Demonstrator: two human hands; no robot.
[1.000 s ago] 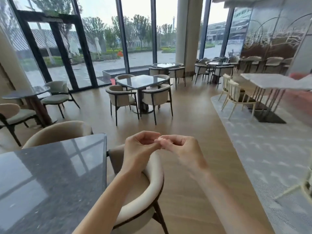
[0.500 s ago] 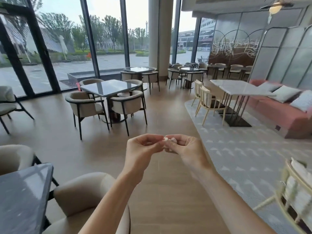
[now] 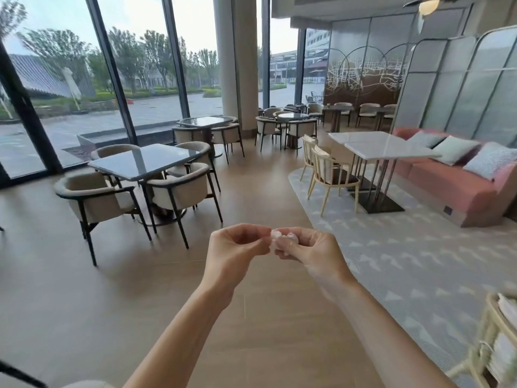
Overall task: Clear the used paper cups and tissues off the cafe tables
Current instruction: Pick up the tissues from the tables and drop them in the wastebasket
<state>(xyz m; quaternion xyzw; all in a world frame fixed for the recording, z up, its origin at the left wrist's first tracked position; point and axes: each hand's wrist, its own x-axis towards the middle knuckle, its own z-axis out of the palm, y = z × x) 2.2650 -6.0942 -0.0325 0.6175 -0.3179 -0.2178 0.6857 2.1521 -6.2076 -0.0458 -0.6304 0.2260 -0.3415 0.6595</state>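
Note:
Both hands meet in front of me above the wooden floor. A small crumpled white tissue (image 3: 275, 236) is pinched between them. My right hand (image 3: 310, 247) closes around most of the wad, and the fingertips of my left hand (image 3: 235, 247) pinch its left end. Much of the tissue is hidden inside the fingers. No paper cup shows on any table in view.
A dark glass table (image 3: 145, 161) ringed by beige armchairs stands ahead left. A white marble table (image 3: 383, 145) with pale wooden chairs sits on a grey rug (image 3: 391, 247) ahead right, beside a pink sofa (image 3: 453, 186). A light chair (image 3: 492, 345) is at my near right.
My view has swung to the right and moved forward; the near dark table and armchair have slid out at the left. The hands stay together and the tissue shows more between the fingers.

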